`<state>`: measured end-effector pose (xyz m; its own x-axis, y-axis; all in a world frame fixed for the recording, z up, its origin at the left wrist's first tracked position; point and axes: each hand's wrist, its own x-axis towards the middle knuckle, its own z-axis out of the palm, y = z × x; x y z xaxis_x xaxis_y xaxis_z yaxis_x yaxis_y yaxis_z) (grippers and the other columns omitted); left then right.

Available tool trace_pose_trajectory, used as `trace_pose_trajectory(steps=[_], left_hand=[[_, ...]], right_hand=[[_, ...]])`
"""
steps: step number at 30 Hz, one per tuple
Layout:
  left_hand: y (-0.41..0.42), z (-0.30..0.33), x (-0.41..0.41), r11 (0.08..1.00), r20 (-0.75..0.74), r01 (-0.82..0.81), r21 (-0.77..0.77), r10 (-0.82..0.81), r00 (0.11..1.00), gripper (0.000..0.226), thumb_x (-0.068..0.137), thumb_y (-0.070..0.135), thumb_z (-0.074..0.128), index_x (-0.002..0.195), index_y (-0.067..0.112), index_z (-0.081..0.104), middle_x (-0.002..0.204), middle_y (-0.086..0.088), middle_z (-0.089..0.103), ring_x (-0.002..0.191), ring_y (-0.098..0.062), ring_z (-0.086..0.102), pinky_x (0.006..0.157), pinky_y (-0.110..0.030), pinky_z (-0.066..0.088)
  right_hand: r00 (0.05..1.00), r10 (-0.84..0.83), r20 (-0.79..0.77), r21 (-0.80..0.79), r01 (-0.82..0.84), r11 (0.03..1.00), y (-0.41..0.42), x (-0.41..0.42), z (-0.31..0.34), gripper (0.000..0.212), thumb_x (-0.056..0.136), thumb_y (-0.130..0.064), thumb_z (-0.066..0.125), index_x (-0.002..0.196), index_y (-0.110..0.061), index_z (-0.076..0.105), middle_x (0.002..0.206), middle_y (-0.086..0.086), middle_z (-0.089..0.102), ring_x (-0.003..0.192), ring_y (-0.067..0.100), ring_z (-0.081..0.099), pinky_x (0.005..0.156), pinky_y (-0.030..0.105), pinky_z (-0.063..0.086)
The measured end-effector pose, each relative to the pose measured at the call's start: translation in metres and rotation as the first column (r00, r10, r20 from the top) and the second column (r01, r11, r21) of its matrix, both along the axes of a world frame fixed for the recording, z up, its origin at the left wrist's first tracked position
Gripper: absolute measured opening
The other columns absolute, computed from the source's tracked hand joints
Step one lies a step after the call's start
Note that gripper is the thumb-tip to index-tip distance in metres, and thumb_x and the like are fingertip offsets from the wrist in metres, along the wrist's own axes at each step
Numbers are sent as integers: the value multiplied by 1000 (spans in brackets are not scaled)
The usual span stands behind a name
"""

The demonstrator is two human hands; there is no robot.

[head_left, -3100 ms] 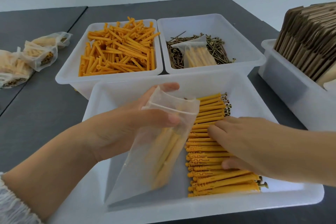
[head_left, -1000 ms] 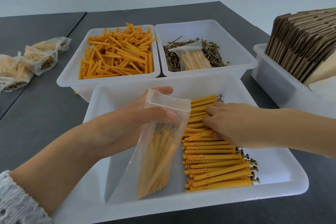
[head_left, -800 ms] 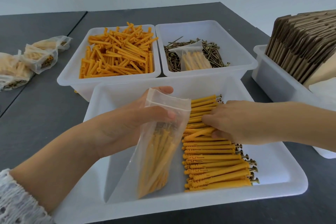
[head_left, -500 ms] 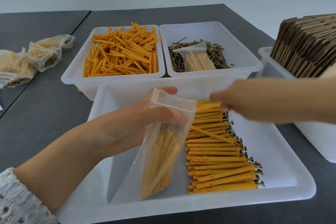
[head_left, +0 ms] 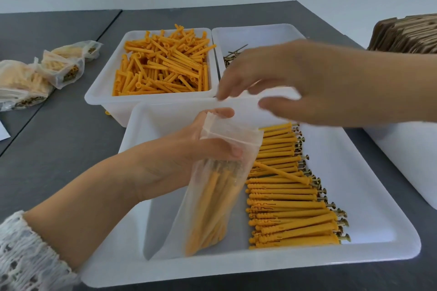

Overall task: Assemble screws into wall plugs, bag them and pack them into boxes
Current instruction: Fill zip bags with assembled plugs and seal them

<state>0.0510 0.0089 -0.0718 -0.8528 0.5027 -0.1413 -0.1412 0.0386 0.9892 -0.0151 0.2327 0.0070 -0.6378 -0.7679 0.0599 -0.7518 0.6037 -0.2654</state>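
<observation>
Bag: the clear bag (head_left: 220,186) stands tilted in the front tray (head_left: 369,196), its bottom on the tray floor. It is partly full of orange plugs with screws in them.
Left hand: the left hand (head_left: 189,158) grips the bag near its open top, thumb across the front, fingers behind.
Right hand: the right hand (head_left: 290,82) hangs in the air above the far edge of the tray. Its fingers are loosely spread. It holds nothing and looks blurry.
Row: plugs with screws (head_left: 288,194) lie side by side in the tray, just right of the bag. One lies crooked on top.
Plug bin: loose plugs (head_left: 163,64) fill a bin behind the tray.
Screw bin: the screws (head_left: 233,54) are mostly hidden by the right hand.
Full bags: filled bags (head_left: 42,73) lie on the table (head_left: 59,137) at far left.
Cardboard: brown cardboard (head_left: 406,33) stands at far right.
</observation>
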Motion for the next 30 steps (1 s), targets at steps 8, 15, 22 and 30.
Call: trace_pose_trajectory(steps=[8,15,22,30], left_hand=[[5,-1,-2,997,-12,-83,7,83,996,66,50,39,76,112,42,55,96,15,74,93,-4,69,77,-23,56],[2,-5,-1,996,-8,-92,-17,92,996,63,56,39,77,115,44,59,105,15,73,102,-7,69,80,-23,55],[2,-2,-1,996,28,-93,-3,93,995,51,71,22,72,116,40,58,111,7,72,102,-9,69,81,-24,56],[8,7,3,990,47,-139,27,138,989,57,66,17,65,120,32,54,109,-1,68,91,-9,68,79,-23,58]], right_hand=[[996,-73,52,651,21,758,14,22,-50,28,101,-39,41,127,-31,46,119,-6,48,105,14,53,90,29,49],[979,-83,-186,638,184,748,14,39,-90,32,103,-39,36,127,-18,39,118,1,46,98,18,48,91,30,44],[994,-63,-84,675,103,730,17,37,-88,30,105,-41,30,123,-21,44,117,-2,49,105,16,46,95,29,37],[995,-104,-11,693,82,716,16,33,-83,20,104,-46,30,96,-28,34,74,-12,37,64,6,37,90,33,47]])
